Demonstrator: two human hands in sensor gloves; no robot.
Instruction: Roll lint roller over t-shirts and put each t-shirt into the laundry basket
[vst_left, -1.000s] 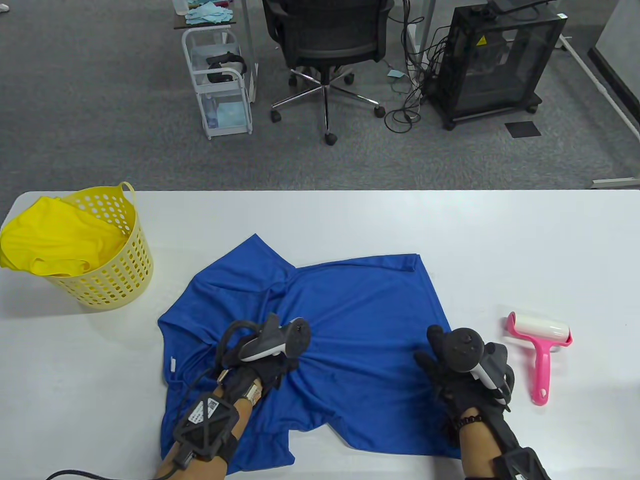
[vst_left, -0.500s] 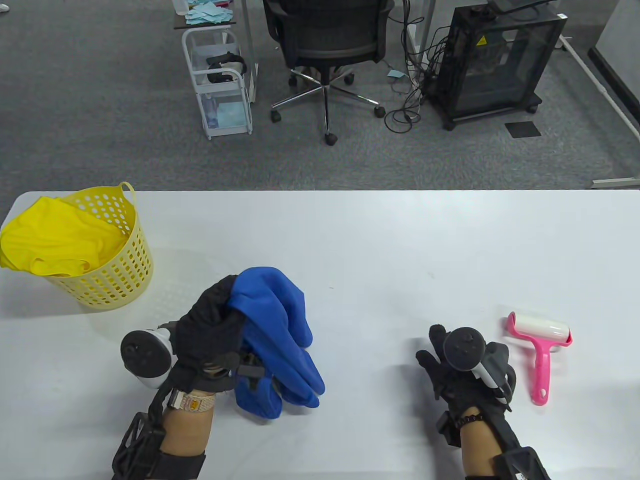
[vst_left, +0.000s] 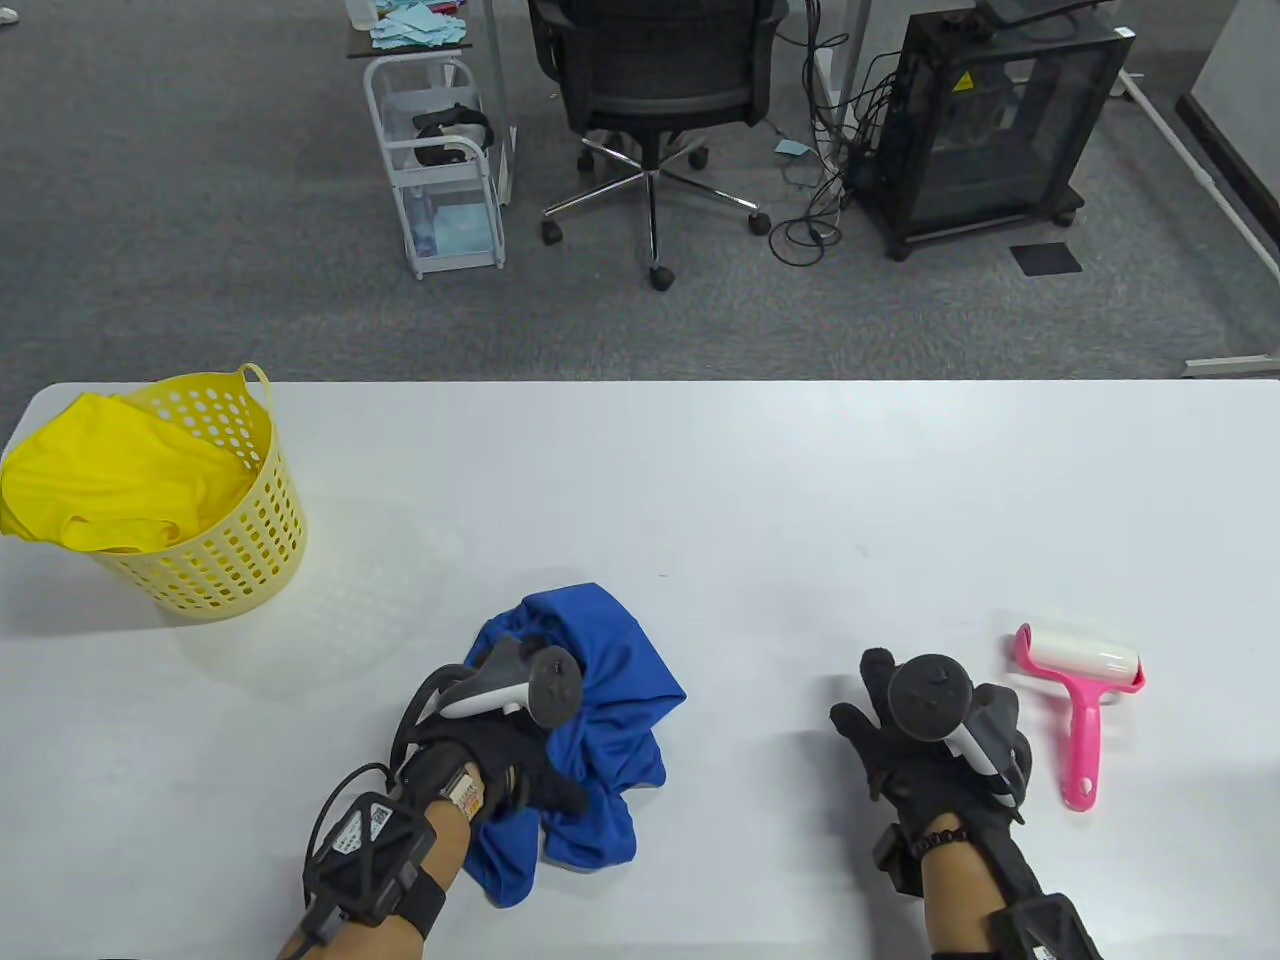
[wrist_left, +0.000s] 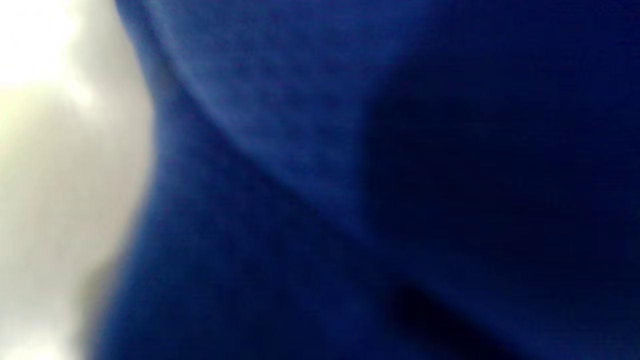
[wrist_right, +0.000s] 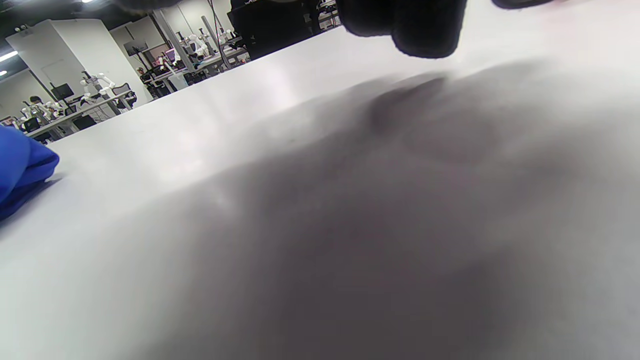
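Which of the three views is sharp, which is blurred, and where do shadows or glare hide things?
Table view: sharp and evenly lit; the blue t-shirt, lint roller and laundry basket read clearly. Left wrist view: out of focus, filled by the shirt's cloth, with a washed-out bright patch at left. Right wrist view: a broad dark shadow blurs the near table; the background is sharper.

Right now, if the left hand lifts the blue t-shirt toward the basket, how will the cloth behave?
Probably floppy: the blue t-shirt lies bunched in soft folds under the left hand, so loose ends would likely dangle. It looks thin, so likely light. A trailing end might catch the rim of the yellow laundry basket, which a yellow t-shirt already fills.
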